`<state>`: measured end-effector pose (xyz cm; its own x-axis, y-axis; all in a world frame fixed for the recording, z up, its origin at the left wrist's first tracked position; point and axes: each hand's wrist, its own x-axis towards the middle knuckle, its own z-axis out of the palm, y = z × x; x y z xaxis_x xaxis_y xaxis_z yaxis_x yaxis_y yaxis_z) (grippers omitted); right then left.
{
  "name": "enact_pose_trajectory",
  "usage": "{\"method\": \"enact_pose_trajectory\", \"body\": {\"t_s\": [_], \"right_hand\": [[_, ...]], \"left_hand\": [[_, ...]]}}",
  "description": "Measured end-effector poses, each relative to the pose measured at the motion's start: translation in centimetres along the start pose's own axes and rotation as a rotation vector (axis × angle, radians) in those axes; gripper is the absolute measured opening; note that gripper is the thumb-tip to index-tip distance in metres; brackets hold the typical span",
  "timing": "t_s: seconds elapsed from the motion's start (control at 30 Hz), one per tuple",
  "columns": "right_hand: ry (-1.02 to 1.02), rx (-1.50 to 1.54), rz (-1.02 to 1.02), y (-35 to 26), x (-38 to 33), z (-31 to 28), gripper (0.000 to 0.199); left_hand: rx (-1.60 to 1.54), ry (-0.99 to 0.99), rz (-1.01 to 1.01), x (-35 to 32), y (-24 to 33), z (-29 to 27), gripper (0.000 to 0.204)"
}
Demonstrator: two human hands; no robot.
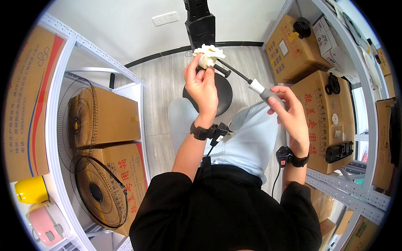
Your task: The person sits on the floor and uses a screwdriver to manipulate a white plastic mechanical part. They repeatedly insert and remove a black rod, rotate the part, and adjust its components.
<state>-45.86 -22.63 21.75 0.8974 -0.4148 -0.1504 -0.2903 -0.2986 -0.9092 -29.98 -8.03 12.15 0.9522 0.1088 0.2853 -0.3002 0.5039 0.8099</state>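
Observation:
Between the fingertips of my left hand (202, 87) is a cream-coloured plastic part (209, 52) with an uneven, gear-like outline. My right hand (289, 111) is closed around the grey and white handle of a screwdriver (260, 89). Its dark shaft slants up and left, and the tip reaches the cream part; whether it sits in a screw is too small to tell. A short black rod (222, 70) shows just below the part. Behind it stands a black column (201, 31), and whether the two are joined is hidden.
A round black base (224, 94) is on the floor before my knees. Shelving on the left holds cartons (111, 117) and wire fan guards (77, 121). On the right, a carton (320, 113) carries loose black parts (339, 152) and small white pieces (335, 119).

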Motion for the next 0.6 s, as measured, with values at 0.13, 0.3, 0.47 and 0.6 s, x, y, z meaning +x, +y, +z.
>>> {"method": "enact_pose_trajectory", "body": {"t_s": [0.13, 0.3, 0.47, 0.6], "right_hand": [[-0.014, 0.059, 0.0, -0.3, 0.4, 0.3, 0.033], [0.069, -0.086, -0.133, -0.5, -0.5, 0.7, 0.031], [-0.014, 0.108, 0.078, -0.6, 0.0, 0.4, 0.037], [0.014, -0.001, -0.14, -0.3, -0.2, 1.2, 0.033]], "left_hand": [[-0.013, 0.002, -0.02, 0.1, 0.0, -0.1, 0.042], [-0.011, 0.008, -0.016, 0.1, 0.0, -0.1, 0.042], [-0.003, 0.005, -0.02, 0.1, 0.1, -0.3, 0.042], [-0.023, 0.004, 0.002, 0.2, 0.0, -0.3, 0.042]]}}
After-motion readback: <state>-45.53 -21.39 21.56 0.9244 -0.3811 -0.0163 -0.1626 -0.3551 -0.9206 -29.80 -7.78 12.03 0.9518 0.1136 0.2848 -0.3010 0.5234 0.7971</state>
